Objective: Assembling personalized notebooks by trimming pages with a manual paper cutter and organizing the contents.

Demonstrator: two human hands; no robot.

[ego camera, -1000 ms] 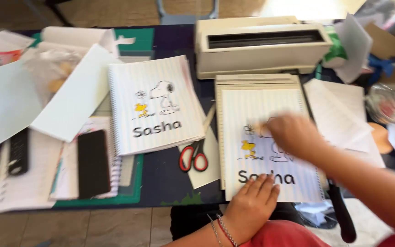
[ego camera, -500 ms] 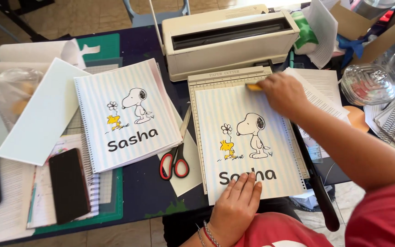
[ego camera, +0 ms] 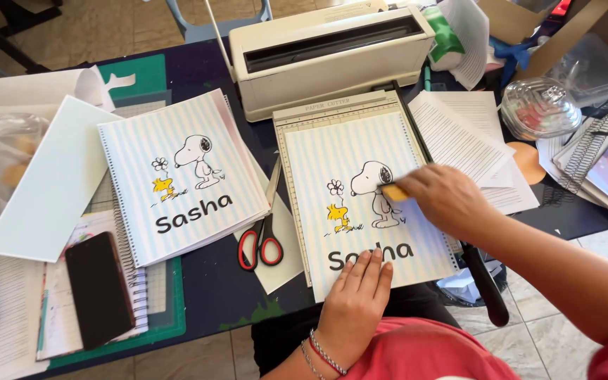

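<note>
Striped sheet (ego camera: 360, 204) lying centre frame on cutter (ego camera: 332, 112). Left hand (ego camera: 357, 299) pressed flat, fingers open, on lower edge. Right hand (ego camera: 445, 200) pinching yellow piece (ego camera: 393, 191) on sheet.

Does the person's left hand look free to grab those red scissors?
Probably yes: the left hand lies flat on the striped sheet, holding nothing, and the scissors lie uncovered just beside it.

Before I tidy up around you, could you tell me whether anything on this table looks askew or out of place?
The red-handled scissors lie open on a paper scrap. The spiral notebook sits tilted across other sheets, unlike the striped sheet squared on the paper cutter.
</note>
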